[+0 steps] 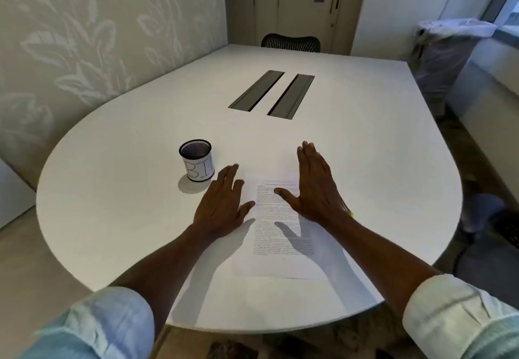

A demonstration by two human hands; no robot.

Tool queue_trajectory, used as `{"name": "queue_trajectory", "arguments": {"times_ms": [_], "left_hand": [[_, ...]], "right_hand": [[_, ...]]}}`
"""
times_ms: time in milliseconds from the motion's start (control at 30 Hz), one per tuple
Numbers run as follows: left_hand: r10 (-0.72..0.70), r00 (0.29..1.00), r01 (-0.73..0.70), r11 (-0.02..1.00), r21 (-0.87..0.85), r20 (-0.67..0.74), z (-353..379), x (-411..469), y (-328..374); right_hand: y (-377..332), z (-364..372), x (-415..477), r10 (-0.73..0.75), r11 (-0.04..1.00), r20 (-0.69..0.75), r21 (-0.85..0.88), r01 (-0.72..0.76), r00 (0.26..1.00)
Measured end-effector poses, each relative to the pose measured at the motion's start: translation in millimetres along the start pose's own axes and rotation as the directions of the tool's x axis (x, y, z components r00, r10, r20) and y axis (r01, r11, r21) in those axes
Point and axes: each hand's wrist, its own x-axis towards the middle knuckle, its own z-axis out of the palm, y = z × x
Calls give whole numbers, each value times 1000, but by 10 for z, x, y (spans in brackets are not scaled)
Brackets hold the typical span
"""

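A printed sheet of paper (280,235) lies flat on the white table (118,190) in front of me. My left hand (223,204) is spread, palm down, at the sheet's upper left edge, fingers straight. My right hand (316,184) hovers with straight fingers over the sheet's upper right corner and casts a shadow on the text. Neither hand holds anything. A small yellow-green thing (351,213) peeks out from under my right wrist; what it is I cannot tell.
A black mesh cup (195,159) with a white label reading "BIN" stands left of my left hand. Two dark cable slots (271,94) sit in the table's middle. A chair (290,41) is at the far end; a lined waste bin (441,58) stands at right.
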Motion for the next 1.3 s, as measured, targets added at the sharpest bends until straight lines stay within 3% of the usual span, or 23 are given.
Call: {"name": "queue_trajectory", "arguments": {"times_ms": [200,433,700,933,1067,1133,1200,1300], "left_hand": [[-243,964,256,958,-129,108,192,-162,221],[-568,802,593,794,-136,185,206,-42,560],[-726,556,831,477,-287,404,43,304,829],[-742,403,886,170,-431,537,-37,463,643],[-645,404,831,-39,-555,649,-57,495,465],[-640,396,812,-92,-577,659,-72,490,407],[-664,397,806,-78,-587,634,-107,474,355],[-683,469,780,22,-626,560,-227,423,366]], "right_hand": [[-107,190,-321,127,991,139,25,-132,982],[-179,366,-627,304,948,220,29,-317,927],[-164,372,-699,345,916,195,145,-375,918],[-185,331,-754,372,885,169,231,-404,913],[-218,268,-765,371,868,168,287,-406,913],[-234,213,-767,364,867,158,304,-396,918],[-277,151,-771,358,868,134,316,-382,924],[-459,-2,-746,371,832,115,399,-385,921]]}}
